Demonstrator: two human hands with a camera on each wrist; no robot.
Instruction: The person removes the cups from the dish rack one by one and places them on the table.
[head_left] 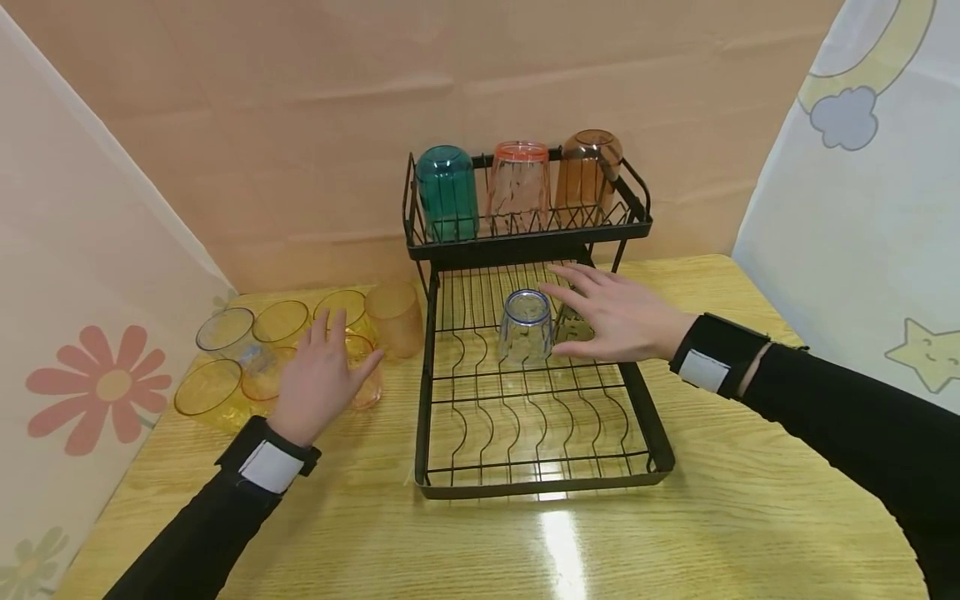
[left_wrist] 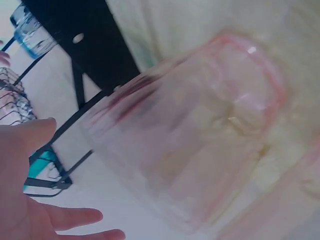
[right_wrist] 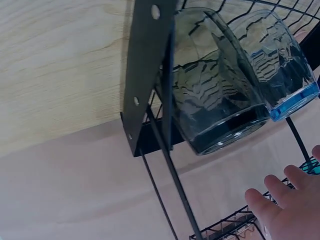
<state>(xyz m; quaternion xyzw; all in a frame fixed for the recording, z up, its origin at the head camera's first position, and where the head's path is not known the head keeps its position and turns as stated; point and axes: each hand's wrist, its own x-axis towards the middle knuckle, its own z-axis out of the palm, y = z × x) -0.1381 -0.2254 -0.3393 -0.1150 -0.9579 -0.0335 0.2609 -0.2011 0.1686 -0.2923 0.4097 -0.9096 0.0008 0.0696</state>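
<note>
My left hand (head_left: 318, 387) hovers with spread fingers over a group of glasses at the left and holds nothing. Below it are an orange-pink tumbler (head_left: 367, 387) and yellow glasses, among them one at the front (head_left: 213, 400). A pink-rimmed glass (left_wrist: 175, 145) fills much of the left wrist view. My right hand (head_left: 618, 317), fingers apart, is over the lower tier of a black dish rack (head_left: 546, 487). Close to it, a clear glass with a blue base (head_left: 527, 333) stands upside down, beside a grey glass (right_wrist: 215, 95) partly hidden by that hand in the head view.
On the rack's upper tier, a teal glass (head_left: 447, 192), a pink glass (head_left: 520, 187) and a brown glass (head_left: 588, 175) stand upside down. An orange frosted tumbler (head_left: 395, 321) is left of the rack. The rack sits on a wooden table (head_left: 337, 533) with cloth backdrops around it.
</note>
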